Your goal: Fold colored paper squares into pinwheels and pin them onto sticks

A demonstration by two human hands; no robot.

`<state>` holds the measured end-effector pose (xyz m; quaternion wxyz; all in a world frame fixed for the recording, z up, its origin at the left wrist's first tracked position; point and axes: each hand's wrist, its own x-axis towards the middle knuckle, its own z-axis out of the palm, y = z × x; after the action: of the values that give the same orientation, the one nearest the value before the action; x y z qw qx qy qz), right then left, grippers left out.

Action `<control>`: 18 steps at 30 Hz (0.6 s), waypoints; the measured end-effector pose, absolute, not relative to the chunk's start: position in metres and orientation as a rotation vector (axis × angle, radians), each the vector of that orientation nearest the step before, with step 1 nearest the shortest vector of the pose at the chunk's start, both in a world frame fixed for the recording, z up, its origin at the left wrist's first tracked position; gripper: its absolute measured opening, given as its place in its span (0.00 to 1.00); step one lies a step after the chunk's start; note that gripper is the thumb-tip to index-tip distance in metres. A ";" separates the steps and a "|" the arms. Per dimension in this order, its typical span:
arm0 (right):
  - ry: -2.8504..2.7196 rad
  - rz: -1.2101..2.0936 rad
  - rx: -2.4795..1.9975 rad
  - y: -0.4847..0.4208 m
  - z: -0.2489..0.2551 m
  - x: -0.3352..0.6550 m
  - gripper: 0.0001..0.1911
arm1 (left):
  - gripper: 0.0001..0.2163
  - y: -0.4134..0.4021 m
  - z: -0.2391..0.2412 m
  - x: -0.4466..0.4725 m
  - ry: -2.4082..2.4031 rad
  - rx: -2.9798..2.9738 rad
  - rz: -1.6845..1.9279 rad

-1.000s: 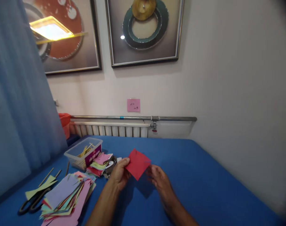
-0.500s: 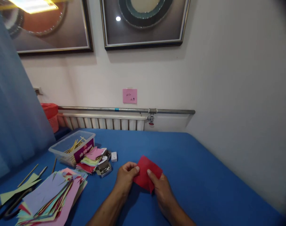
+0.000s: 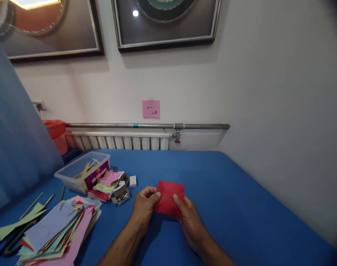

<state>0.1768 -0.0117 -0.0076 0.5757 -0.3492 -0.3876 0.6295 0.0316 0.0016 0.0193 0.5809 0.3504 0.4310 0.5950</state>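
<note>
A roughly square piece of red paper [image 3: 168, 190] is held up over the blue table in front of me. My left hand [image 3: 145, 206] pinches its left edge, thumb on the near face and the other fingers partly behind. On the opposite side my right hand [image 3: 188, 216] grips the lower right part, its thumb pressed flat on the sheet. A small dark mark shows near the paper's middle, too small to make out. The fingers behind the sheet are hidden.
Left of my hands lies a stack of coloured paper [image 3: 56, 231], beside black-handled scissors [image 3: 14, 242]. Farther back stand a clear plastic box [image 3: 83, 171] of thin sticks, cut paper pieces [image 3: 105, 184], an open small box [image 3: 121, 195] of metal bits and a white box [image 3: 133, 181].
The red paper has turned from a tilted diamond to a nearly level square, and its hanging lower flap no longer shows. Both hands keep hold. The view has shifted slightly.
</note>
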 end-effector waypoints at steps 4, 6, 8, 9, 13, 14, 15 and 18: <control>-0.933 1.434 -0.871 -0.004 -0.018 0.179 0.20 | 0.22 0.002 0.019 0.032 1.046 0.842 1.383; -0.955 1.414 -0.894 -0.003 -0.022 0.180 0.21 | 0.22 0.002 0.018 0.032 1.045 0.869 1.378; -0.975 1.413 -0.899 -0.003 -0.021 0.180 0.22 | 0.22 0.003 0.017 0.031 1.016 0.882 1.356; -0.983 1.422 -0.891 -0.005 -0.019 0.180 0.22 | 0.22 0.002 0.017 0.030 0.998 0.875 1.345; -1.000 1.489 -0.814 -0.012 -0.003 0.181 0.20 | 0.23 0.002 0.016 0.030 0.965 0.829 1.319; -1.001 1.508 -0.796 -0.013 0.001 0.181 0.20 | 0.22 0.001 0.015 0.030 0.958 0.828 1.313; -1.001 1.526 -0.782 -0.014 0.004 0.182 0.20 | 0.22 0.001 0.014 0.031 0.949 0.833 1.310; -1.000 1.566 -0.773 -0.015 0.006 0.182 0.22 | 0.22 0.002 0.012 0.032 0.939 0.875 1.326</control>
<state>0.1819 -0.0148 0.0058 0.5350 -0.3244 -0.4200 0.6574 0.0319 0.0020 0.0118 0.6038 0.3782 0.4055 0.5727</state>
